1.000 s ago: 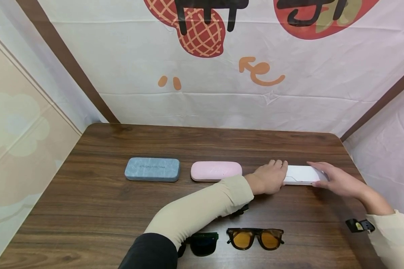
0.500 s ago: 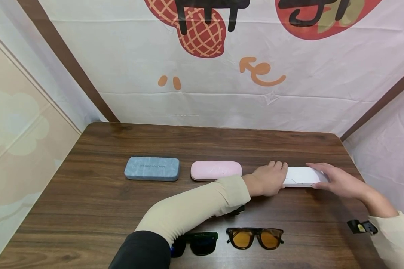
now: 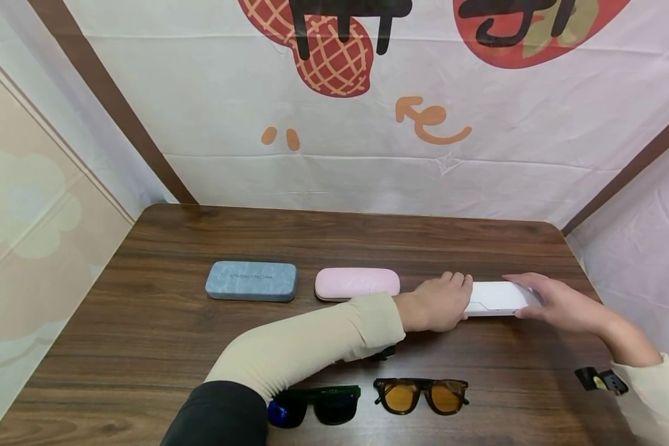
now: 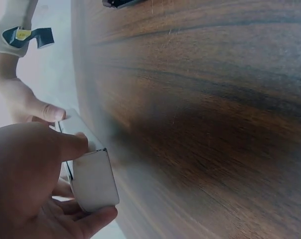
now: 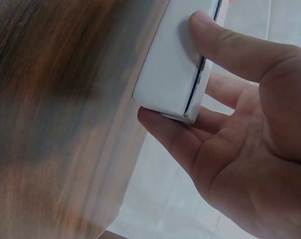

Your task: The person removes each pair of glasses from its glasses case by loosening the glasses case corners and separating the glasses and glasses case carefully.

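A white glasses case point(image 3: 496, 298) lies lengthwise at the right of the table, with a hand at each end. My left hand point(image 3: 437, 300) grips its left end; in the left wrist view the thumb point(image 4: 73, 147) is on one long side and fingers curl round the far side of the case point(image 4: 96, 181). My right hand point(image 3: 563, 303) holds the right end. In the right wrist view its thumb point(image 5: 205, 30) presses the side of the case point(image 5: 165, 64), while other fingers reach behind and under the end. A dark seam runs along the case's side.
A pink glasses case point(image 3: 357, 283) and a blue glasses case point(image 3: 251, 280) lie to the left. Nearer me are sunglasses with amber lenses point(image 3: 424, 396) and dark sunglasses point(image 3: 334, 406). Another black item point(image 3: 384, 354) is mostly hidden under my left sleeve point(image 3: 312, 341).
The white case has shifted slightly toward me, with both hands on it. My left forearm has moved a little left, uncovering more of the dark sunglasses.
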### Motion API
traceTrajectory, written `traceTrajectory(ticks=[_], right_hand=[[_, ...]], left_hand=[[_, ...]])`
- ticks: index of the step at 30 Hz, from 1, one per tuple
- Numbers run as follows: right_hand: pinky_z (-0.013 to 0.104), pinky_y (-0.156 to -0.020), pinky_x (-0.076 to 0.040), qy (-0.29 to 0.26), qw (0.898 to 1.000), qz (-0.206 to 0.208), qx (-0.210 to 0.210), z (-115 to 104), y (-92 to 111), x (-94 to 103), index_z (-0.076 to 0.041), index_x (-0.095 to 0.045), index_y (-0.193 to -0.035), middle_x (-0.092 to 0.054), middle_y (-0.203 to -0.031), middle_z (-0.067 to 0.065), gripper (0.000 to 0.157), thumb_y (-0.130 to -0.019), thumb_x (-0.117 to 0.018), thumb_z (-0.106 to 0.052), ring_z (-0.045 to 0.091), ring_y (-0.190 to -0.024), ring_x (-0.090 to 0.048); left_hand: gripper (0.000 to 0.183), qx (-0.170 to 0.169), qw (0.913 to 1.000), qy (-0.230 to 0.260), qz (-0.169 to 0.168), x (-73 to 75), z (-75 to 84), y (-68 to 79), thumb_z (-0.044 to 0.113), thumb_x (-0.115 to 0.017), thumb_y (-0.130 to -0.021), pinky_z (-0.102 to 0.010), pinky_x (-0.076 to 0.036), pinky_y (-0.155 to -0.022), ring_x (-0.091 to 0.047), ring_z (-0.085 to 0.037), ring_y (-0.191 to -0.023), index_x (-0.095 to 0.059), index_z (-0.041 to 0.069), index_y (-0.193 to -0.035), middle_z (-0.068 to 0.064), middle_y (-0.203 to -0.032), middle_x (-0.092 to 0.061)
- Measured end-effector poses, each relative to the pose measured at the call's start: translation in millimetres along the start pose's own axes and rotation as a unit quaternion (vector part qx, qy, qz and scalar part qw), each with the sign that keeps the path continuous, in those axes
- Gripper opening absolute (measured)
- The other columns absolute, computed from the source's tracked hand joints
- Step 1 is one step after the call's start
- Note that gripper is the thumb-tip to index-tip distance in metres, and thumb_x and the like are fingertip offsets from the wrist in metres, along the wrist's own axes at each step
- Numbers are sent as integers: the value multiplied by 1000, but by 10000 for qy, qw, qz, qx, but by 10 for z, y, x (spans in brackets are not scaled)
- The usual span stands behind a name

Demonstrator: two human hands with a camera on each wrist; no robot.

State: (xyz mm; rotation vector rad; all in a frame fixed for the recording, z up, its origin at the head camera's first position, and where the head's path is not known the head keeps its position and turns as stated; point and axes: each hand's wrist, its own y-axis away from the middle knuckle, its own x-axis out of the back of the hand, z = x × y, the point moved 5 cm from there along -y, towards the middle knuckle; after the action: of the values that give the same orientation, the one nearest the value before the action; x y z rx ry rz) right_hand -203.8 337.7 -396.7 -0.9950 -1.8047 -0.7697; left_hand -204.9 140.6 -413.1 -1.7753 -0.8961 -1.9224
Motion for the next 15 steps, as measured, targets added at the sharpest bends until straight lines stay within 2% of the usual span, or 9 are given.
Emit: traceTrajectory(ticks=[3, 10, 15], right_hand=[[47, -90, -48, 51, 10000, 51, 24, -28, 3, -1, 2, -56, -139, -62, -132, 21, 66, -84, -84, -22, 37, -119, -58], [56, -91, -47, -76, 9999, -88, -16, -93, -6, -7, 3, -56, -139, -62, -130, 21, 65, -85, -83, -20, 38, -118, -58], [55, -90, -48, -55, 9999, -120, -25, -166, -16, 3, 2, -57, -139, -63, -130, 19, 65, -84, -84, -21, 36, -117, -59]], left_hand=[[68, -64, 10000, -51, 45, 5, -9, 53, 42, -45, -107, -22, -42, -105, -42, -16, -139, -26, 5, -161, -6, -154, -42], [68, -171, 9997, -37, 165, 50, -50, 160, 43, -48, -106, -22, -46, -101, -46, -15, -135, -30, 4, -159, -6, -151, -45], [68, -237, 9996, -11, 181, 74, -72, 230, 43, -49, -105, -23, -46, -101, -47, -16, -134, -31, 3, -158, -6, -150, -46]])
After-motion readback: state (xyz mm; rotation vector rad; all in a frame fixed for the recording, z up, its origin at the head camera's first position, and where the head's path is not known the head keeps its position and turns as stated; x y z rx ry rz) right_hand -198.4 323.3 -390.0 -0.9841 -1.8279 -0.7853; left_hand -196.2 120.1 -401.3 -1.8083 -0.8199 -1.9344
